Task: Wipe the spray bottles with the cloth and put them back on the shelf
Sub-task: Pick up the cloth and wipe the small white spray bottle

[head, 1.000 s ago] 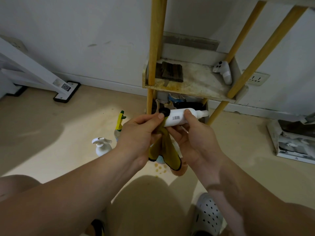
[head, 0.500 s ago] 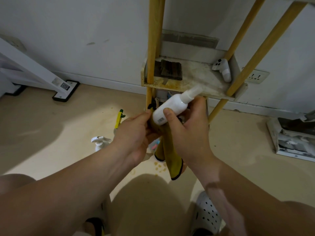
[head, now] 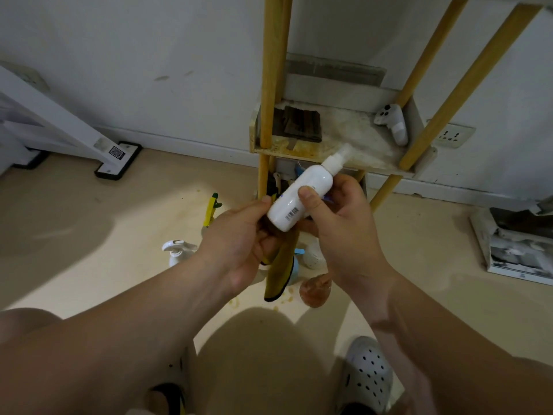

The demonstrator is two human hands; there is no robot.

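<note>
My right hand (head: 344, 226) grips the white spray bottle (head: 302, 196), nozzle tilted up toward the shelf (head: 344, 151). My left hand (head: 239, 238) pinches the yellow cloth (head: 279, 274) against the bottle's base; cloth hangs down. Trigger sprayer (head: 176, 251) stands on the floor.

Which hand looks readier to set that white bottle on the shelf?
Right, probably: the right hand grips the white bottle, nozzle towards the shelf, while the left hand holds the cloth.
</note>
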